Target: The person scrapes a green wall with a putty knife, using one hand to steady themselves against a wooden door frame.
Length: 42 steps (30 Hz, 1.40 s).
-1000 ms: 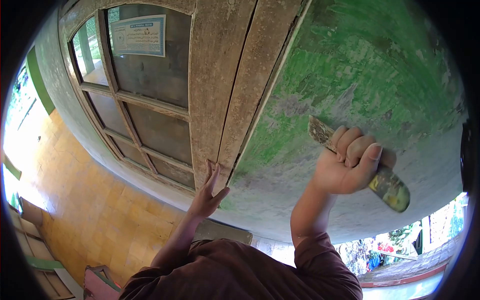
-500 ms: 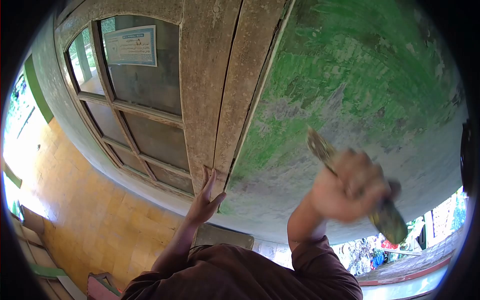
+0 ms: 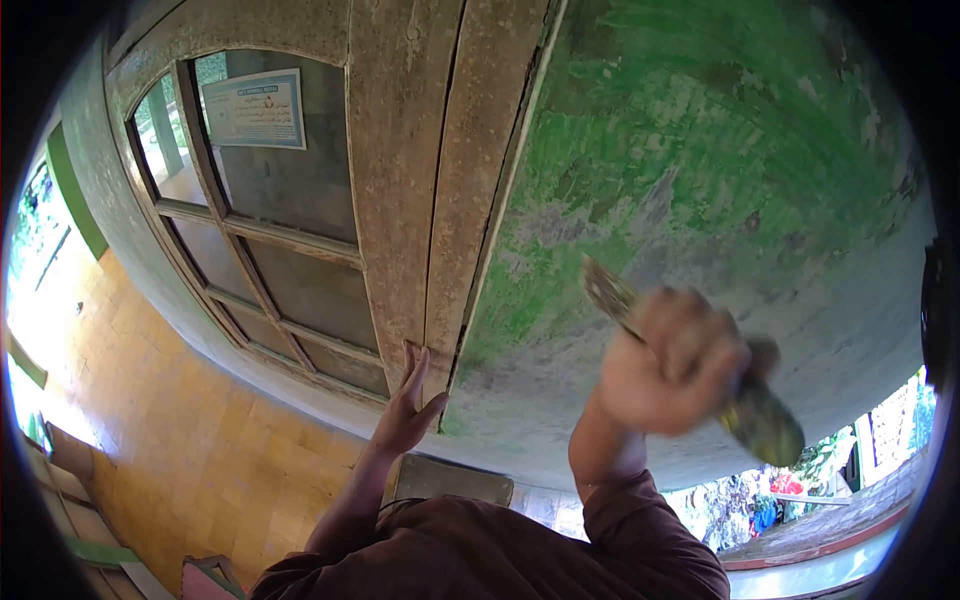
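My right hand (image 3: pixel 672 362) is closed around a long, paint-stained hand tool (image 3: pixel 762 424), held in front of the wall. Its narrow, pointed end juts out up and to the left, and its wide, rounded end shows below the fist; blur hides its exact kind. Behind it the green wall (image 3: pixel 650 150) has worn, scraped paint with grey patches; contact between tool and wall cannot be made out. My left hand (image 3: pixel 405 412) rests with stretched fingers against the lower part of the wooden door frame (image 3: pixel 405 200), beside the wall's edge.
On the left is a glazed wooden window (image 3: pixel 300 190) with a printed paper sheet (image 3: pixel 254 110) on one pane. Yellow tiles cover the floor (image 3: pixel 200 400). A dark flat panel (image 3: pixel 455 478) lies below my left hand. Bright outdoor clutter (image 3: pixel 765 515) shows at lower right.
My right hand and the tool have shifted left and slightly up in the view. My left hand stays against the frame, while the whole view has tilted a little.
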Motion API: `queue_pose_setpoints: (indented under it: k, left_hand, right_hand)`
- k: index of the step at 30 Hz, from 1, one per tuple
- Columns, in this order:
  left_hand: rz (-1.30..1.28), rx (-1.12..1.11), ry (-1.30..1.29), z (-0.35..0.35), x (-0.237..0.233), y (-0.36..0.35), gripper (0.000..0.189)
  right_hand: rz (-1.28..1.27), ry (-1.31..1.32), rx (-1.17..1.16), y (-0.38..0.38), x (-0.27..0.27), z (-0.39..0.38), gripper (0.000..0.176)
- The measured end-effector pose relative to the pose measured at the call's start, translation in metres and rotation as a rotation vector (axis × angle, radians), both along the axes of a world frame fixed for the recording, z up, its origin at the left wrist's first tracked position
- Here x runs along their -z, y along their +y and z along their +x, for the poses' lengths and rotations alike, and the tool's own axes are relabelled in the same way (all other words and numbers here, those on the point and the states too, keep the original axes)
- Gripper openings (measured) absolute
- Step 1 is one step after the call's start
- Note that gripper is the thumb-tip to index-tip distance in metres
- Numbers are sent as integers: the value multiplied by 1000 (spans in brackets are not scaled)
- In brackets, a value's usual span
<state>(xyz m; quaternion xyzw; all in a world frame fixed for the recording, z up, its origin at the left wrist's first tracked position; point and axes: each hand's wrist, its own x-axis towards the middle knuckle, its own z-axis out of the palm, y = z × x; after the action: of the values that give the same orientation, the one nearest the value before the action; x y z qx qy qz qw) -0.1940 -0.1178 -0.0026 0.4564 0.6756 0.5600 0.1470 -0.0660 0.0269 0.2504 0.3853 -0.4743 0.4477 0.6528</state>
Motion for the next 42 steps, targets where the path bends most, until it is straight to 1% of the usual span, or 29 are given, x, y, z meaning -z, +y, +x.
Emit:
queue_pose_setpoints:
  k: [1,2,4,6,8,9,11,12,14,15,16,18,19,20,22,23,25,28,29,30,32,33,34,36,37,38,40,41,42]
  left_hand:
    - [4,-4,1,-1,0,1,76]
    - [-12,-11,15,0,-1,1,76]
    - [-34,-13,27,2,-1,-1,76]
    - [-47,-21,6,2,-2,0,77]
    - [-27,-8,3,2,-1,-1,77]
    - [-6,1,-2,1,-1,0,77]
    - [-9,-11,5,2,-1,2,77]
    - [-19,-16,14,3,-1,1,77]
    - [-26,-7,10,3,2,0,77]
    - [-21,-8,7,1,3,0,77]
    - [-14,-15,9,-1,2,1,77]
    - [-3,-2,9,0,1,0,76]
    - [-8,-2,5,1,1,-2,76]
    - [-30,-10,-10,2,-1,-2,76]
    - [-47,-6,-19,2,-2,0,76]
    - [-27,-2,-14,1,-2,1,76]
    - [1,6,-8,0,0,1,76]
    - [-4,10,28,-1,5,2,76]
    - [1,8,15,-1,5,2,76]
    - [6,6,3,0,5,3,76]
    - [5,12,-5,0,4,2,76]
    - [6,14,-13,0,4,2,77]
    - [11,10,-10,-1,3,3,77]
    - [18,13,-5,1,5,2,77]
    - [13,15,-6,1,6,1,77]
    - [9,19,-24,1,5,1,77]
    - [16,20,-34,0,3,3,77]
    - [13,23,-51,2,2,1,77]
    - [17,23,-65,2,1,2,77]
  right_hand:
    - [-87,81,41,-11,-1,7,21]
    - [-86,80,38,-5,-2,2,21]
    - [-63,-148,334,10,-1,-7,21]
    - [-70,-161,281,6,-3,-4,22]
    - [-34,-20,8,-2,-3,6,22]
    - [-28,-19,5,1,-4,6,22]
    - [42,-84,270,10,0,4,19]
    - [35,-86,273,11,1,-1,19]
    - [-214,-317,39,14,1,-16,21]
    - [-119,-274,62,16,8,-8,24]
    - [-111,-272,56,6,8,0,24]
    - [-68,3,8,-12,2,13,23]
    - [-1,-74,127,-1,2,9,28]
    - [-8,-77,132,3,3,4,28]
    - [-148,-247,252,9,2,0,34]
    - [-146,-242,257,10,2,7,34]
    - [23,-35,92,13,2,25,21]
    - [-20,70,167,22,1,26,21]
    - [-87,-92,245,29,0,14,19]
    - [-91,-93,252,29,1,18,19]
    - [-50,-110,176,27,-1,27,19]
    - [-45,-10,112,21,-1,31,18]
    - [-40,-7,109,17,-3,33,18]
    - [-2,102,110,13,-3,35,20]
    - [-91,34,282,29,1,18,25]
    - [-97,33,288,32,3,19,25]
    - [-149,-91,173,28,-6,16,24]
    - [-150,-88,173,24,-5,22,24]
    - [-70,14,117,19,-3,30,21]
